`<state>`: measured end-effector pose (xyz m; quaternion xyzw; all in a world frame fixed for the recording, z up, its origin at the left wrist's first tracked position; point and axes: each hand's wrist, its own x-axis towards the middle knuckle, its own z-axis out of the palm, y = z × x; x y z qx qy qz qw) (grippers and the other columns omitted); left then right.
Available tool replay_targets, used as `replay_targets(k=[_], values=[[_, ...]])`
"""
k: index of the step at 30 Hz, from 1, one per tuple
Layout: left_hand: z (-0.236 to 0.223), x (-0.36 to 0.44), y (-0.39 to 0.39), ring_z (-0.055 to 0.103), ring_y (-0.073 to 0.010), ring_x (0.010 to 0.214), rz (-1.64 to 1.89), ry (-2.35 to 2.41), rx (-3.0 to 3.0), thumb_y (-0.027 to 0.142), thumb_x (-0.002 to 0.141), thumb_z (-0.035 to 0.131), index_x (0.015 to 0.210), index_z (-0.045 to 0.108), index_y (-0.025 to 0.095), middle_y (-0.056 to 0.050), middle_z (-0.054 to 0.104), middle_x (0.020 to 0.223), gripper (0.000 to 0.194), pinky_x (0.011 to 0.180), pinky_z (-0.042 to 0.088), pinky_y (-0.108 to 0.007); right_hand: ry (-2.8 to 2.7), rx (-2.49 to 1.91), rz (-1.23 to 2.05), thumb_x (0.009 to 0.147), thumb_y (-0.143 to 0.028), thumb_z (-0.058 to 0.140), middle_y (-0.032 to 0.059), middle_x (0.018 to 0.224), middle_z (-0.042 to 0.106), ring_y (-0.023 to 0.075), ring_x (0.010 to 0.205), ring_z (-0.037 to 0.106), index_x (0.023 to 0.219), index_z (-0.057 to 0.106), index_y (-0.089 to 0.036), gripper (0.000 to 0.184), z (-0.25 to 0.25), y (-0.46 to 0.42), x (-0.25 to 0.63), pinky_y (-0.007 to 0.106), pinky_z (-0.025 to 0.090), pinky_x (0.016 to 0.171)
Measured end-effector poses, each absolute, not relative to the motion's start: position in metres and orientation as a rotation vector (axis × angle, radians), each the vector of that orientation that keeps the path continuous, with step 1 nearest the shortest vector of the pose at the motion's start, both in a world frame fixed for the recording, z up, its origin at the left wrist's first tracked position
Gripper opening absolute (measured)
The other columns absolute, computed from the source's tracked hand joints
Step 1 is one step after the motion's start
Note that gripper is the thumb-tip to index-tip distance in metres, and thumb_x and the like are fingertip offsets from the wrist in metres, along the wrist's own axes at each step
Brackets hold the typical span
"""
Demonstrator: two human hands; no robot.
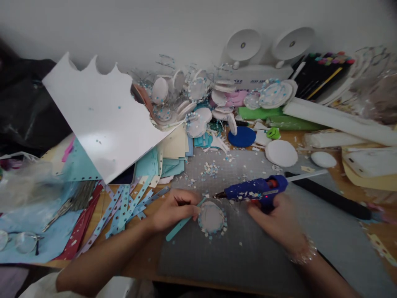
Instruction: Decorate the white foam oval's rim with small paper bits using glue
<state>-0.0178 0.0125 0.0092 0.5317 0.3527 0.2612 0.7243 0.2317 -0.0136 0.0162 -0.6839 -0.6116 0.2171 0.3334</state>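
Note:
My right hand is wrapped round the handle of a blue hot glue gun, with a glue stick poking out of its back. The gun's dark nozzle points left, just above a white disc edged with small blue and white paper pieces. Closed in a pinch, my left hand has a teal stick in its fingers, right beside the disc's left edge. Whether those fingers also touch the disc, I cannot tell. The disc lies over a grey cutting mat.
Punched paper strips lie left of the mat. Behind, a white scalloped board leans over coloured paper. Several decorated discs are piled near the wall. A black rod crosses the mat at right; glasses rest far left.

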Motion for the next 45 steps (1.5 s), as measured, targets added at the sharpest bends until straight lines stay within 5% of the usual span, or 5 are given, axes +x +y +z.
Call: replay_targets(k=[37, 45], values=[[0.008, -0.018, 0.015, 0.043, -0.0115, 0.057, 0.558, 0.752, 1.202, 0.025, 0.075, 0.063, 0.05, 0.054, 0.013, 0.0, 0.048, 0.056, 0.029, 0.055, 0.031, -0.024, -1.797, -1.777, 0.456, 0.066, -0.03, 0.051, -0.0021, 0.033, 0.038, 0.0125, 0.031, 0.037, 0.04, 0.038, -0.024, 0.03, 0.012, -0.014, 0.235, 0.027, 0.027, 0.036], [0.008, -0.018, 0.015, 0.042, -0.0108, 0.057, 0.582, 0.732, 1.196, 0.022, 0.076, 0.062, 0.05, 0.054, 0.014, 0.001, 0.047, 0.055, 0.029, 0.055, 0.03, -0.024, -1.838, -1.762, 0.188, 0.071, -0.037, 0.058, -0.0008, 0.041, 0.045, 0.018, 0.04, 0.047, 0.05, 0.046, -0.024, 0.028, 0.007, -0.01, 0.241, 0.032, 0.037, 0.045]])
